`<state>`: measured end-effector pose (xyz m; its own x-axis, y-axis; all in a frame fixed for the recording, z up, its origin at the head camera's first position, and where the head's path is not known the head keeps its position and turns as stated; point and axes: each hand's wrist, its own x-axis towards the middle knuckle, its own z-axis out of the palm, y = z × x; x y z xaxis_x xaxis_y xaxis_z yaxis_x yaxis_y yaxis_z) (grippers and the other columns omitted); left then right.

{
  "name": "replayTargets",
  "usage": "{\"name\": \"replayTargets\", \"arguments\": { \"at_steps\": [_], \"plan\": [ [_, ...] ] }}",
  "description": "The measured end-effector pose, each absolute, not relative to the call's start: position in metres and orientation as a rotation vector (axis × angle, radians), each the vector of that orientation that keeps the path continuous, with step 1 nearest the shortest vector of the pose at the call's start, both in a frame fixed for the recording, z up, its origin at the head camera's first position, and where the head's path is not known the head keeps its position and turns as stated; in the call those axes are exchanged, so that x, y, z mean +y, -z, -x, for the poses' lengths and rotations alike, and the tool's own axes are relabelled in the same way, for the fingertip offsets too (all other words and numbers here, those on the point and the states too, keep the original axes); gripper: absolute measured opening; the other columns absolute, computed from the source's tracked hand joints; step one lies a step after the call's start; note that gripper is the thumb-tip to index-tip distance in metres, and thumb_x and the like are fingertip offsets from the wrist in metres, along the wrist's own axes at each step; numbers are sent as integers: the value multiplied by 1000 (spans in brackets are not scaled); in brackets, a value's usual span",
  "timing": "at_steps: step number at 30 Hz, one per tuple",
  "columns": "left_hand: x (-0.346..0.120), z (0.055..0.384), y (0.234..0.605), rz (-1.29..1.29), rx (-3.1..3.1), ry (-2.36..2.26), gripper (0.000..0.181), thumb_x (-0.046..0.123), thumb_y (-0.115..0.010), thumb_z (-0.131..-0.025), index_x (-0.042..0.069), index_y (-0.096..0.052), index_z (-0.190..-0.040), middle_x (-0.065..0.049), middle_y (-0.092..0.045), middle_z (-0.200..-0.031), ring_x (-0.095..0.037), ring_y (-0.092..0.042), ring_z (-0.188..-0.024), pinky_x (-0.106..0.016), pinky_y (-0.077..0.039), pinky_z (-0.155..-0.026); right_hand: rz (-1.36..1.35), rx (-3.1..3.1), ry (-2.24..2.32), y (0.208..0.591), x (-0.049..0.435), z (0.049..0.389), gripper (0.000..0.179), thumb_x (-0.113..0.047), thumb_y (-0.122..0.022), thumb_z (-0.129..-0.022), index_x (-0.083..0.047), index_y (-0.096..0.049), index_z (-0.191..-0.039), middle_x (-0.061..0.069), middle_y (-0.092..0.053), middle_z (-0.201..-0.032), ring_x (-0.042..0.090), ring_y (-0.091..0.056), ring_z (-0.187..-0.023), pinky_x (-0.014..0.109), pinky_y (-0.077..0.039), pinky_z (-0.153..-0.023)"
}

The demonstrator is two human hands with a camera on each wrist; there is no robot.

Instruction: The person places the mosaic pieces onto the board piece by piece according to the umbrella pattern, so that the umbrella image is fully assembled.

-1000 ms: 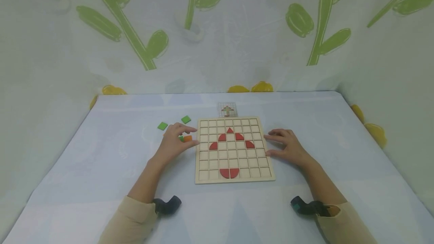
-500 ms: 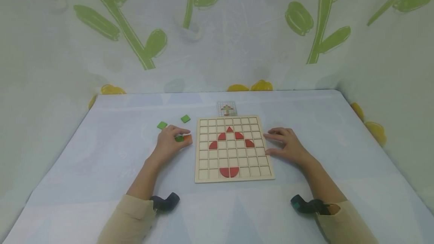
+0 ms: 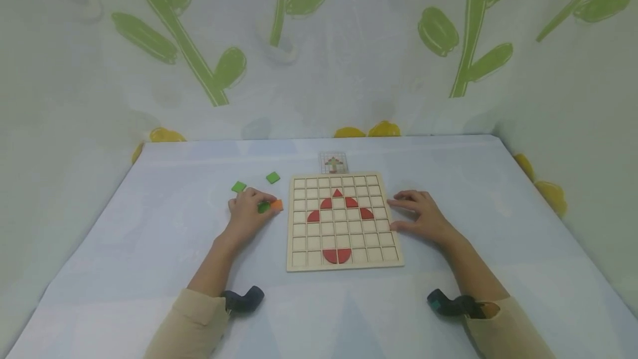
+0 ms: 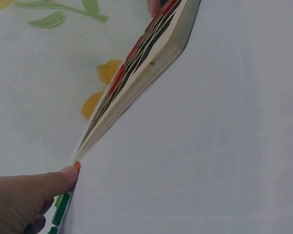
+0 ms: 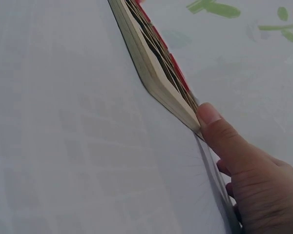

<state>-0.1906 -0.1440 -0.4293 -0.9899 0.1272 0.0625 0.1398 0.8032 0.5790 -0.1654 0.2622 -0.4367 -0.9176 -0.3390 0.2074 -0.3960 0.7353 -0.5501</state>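
A square wooden grid board (image 3: pixel 300 244) lies flat on the table. Several red pieces are set in its cells, among them a red triangle (image 3: pixel 337 193) and a red quarter-round (image 3: pixel 330 256) near the front. To the left of the board, my left hand (image 3: pixel 245 216) pinches a small orange tile (image 3: pixel 278 204) between thumb and index finger; the left wrist view shows the thumb on its edge. A green tile (image 3: pixel 263 207) shows partly under that hand. My right hand (image 3: pixel 422 216) rests with loosely bent fingers at the board's right edge, its thumb (image 5: pixel 210 114) touching the side.
Two more green tiles, a nearer green tile (image 3: pixel 238 186) and a farther green tile (image 3: pixel 272 177), lie beyond the left hand. Behind the board is a small pattern card (image 3: pixel 333 163). A leaf-patterned wall (image 3: pixel 349 82) closes off the table's (image 3: pixel 124 248) far side.
My left hand has drawn left from the board's edge to the orange tile, and its thumb and index finger have closed on it. The right hand stays at the board.
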Motion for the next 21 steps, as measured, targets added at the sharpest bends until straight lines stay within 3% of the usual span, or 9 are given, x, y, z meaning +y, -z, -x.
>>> {"name": "replayTargets", "arguments": {
  "at_steps": [21],
  "plan": [
    [-123, 186, 426, 335, -2856, 1103, 33, 24, -69, -86, 11, -61, -115, -6, -58, -108, -25, -45, -103, -47, -20, -89, -650, -2774, -934, 441, 264, 166, 55, -24, -83, -69, -7, -66, -118, 16, -55, -123, 34, -41, -113, 51, -34, -90]
  ]
}}
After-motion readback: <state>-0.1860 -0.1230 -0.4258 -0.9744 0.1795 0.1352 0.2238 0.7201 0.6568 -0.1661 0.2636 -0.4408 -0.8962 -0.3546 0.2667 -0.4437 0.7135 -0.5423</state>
